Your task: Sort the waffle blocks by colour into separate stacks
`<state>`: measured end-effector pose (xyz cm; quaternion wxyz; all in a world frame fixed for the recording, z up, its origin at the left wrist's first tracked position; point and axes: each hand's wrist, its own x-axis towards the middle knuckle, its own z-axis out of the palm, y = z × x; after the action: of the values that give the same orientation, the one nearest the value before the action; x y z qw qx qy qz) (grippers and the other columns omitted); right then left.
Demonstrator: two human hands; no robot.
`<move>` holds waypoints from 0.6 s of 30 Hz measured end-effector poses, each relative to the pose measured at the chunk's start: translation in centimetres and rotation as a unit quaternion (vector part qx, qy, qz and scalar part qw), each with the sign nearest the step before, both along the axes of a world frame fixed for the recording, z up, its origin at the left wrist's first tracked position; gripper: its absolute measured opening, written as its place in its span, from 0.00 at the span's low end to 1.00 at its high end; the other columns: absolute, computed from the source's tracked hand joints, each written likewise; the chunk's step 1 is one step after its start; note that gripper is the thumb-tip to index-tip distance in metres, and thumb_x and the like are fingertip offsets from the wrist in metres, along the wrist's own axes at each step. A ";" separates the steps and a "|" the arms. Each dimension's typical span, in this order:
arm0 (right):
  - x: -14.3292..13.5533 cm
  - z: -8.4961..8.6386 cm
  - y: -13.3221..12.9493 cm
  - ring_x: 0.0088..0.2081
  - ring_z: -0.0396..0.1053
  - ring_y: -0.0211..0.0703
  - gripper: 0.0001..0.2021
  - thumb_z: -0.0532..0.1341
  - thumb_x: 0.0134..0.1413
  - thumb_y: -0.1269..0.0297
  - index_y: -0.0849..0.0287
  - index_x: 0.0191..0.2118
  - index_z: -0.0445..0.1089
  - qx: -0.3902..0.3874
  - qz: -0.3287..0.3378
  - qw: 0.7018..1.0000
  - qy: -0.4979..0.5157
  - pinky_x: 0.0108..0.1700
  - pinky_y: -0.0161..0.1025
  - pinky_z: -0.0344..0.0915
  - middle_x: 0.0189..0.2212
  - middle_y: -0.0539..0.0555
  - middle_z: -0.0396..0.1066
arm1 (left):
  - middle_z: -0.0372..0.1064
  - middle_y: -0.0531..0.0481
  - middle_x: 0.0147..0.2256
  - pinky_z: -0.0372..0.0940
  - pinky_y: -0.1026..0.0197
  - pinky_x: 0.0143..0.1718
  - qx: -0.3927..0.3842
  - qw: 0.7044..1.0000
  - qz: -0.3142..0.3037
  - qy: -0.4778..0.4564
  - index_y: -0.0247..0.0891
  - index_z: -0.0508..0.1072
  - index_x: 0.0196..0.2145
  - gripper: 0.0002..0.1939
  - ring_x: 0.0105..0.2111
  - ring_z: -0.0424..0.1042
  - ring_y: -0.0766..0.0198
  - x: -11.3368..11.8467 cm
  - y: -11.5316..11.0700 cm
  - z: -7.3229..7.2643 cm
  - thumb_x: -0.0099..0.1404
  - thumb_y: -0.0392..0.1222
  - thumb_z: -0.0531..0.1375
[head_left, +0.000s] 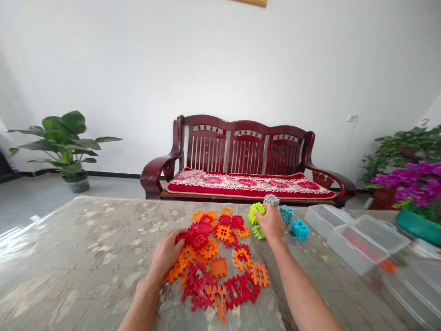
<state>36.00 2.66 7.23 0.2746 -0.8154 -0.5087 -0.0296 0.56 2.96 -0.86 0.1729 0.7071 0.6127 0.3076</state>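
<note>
Head cam: L hand [168, 252] pinches a red piece [181, 236] at L edge of red/orange pile [210, 250] on table [113, 257]; R hand [272, 224] has fingers round lime-green stack [256, 213], nr grey stack [272, 200] & blue stack [300, 229].

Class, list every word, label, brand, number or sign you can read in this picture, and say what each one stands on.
"2": apparently, a blurred reddish mark on the white surface at the far right; it may be part of something else.
No other text can be read: none shows on the plastic pieces or clear boxes. Any marking on the wall socket is too small.
</note>
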 end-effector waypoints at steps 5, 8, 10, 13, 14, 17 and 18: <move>0.1 -0.1 0.4 0.48 0.69 0.50 0.22 0.63 0.54 0.53 0.55 0.53 0.69 -0.009 -0.015 0.999 -0.031 0.44 0.40 0.62 0.47 0.57 0.74 | 0.76 0.51 0.47 0.62 0.60 0.55 0.001 1.000 0.002 -0.001 0.43 0.76 0.44 0.17 0.48 0.73 0.61 0.0 0.1 -0.1 0.61 0.38 0.53; 0.2 -0.2 0.1 0.48 0.69 0.51 0.21 0.63 0.55 0.54 0.57 0.52 0.69 0.010 -0.003 0.999 -0.042 0.46 0.41 0.62 0.47 0.58 0.74 | 0.77 0.50 0.47 0.62 0.60 0.55 -0.005 1.000 0.003 -0.004 0.42 0.76 0.44 0.17 0.48 0.72 0.61 0.0 0.0 0.1 0.61 0.37 0.53; -0.3 -0.6 -0.6 0.49 0.68 0.52 0.20 0.62 0.55 0.57 0.59 0.52 0.70 0.041 0.014 0.998 -0.049 0.48 0.42 0.62 0.48 0.60 0.73 | 0.77 0.50 0.47 0.62 0.60 0.55 -0.010 1.000 0.007 -0.003 0.42 0.76 0.44 0.17 0.48 0.72 0.61 0.1 -0.1 0.3 0.60 0.36 0.53; -2.1 -1.7 -2.5 0.48 0.69 0.49 0.15 0.61 0.55 0.62 0.58 0.48 0.72 0.051 0.101 0.994 -0.005 0.49 0.41 0.62 0.46 0.57 0.74 | 0.76 0.49 0.47 0.62 0.59 0.55 -0.011 1.000 0.007 -0.001 0.41 0.76 0.45 0.17 0.48 0.73 0.61 0.3 -0.3 0.7 0.60 0.36 0.53; -3.0 -2.2 -3.3 0.46 0.69 0.47 0.12 0.60 0.55 0.63 0.57 0.45 0.73 0.036 0.148 0.988 0.024 0.49 0.40 0.62 0.44 0.55 0.75 | 0.76 0.48 0.47 0.62 0.59 0.55 -0.010 1.000 0.008 0.000 0.41 0.76 0.45 0.18 0.48 0.73 0.61 0.4 -0.4 0.8 0.60 0.35 0.53; -6.1 -3.2 -6.0 0.43 0.70 0.43 0.09 0.60 0.52 0.68 0.54 0.39 0.75 -0.016 0.296 0.952 0.078 0.49 0.39 0.62 0.40 0.51 0.76 | 0.76 0.48 0.47 0.62 0.60 0.54 -0.010 1.000 0.013 0.005 0.41 0.76 0.45 0.18 0.48 0.73 0.61 0.5 -0.6 1.1 0.60 0.34 0.53; -7.0 -3.4 -6.8 0.45 0.69 0.43 0.10 0.60 0.50 0.69 0.53 0.39 0.76 -0.024 0.348 0.935 0.070 0.51 0.39 0.61 0.41 0.50 0.76 | 0.76 0.49 0.47 0.62 0.60 0.54 -0.011 1.000 0.013 0.006 0.41 0.76 0.45 0.18 0.48 0.73 0.61 0.6 -0.7 1.2 0.60 0.34 0.53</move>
<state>29.01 -4.17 3.86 0.2824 -0.5939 -0.7408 0.1371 1.12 2.28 0.32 0.1725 0.6990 0.6262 0.2990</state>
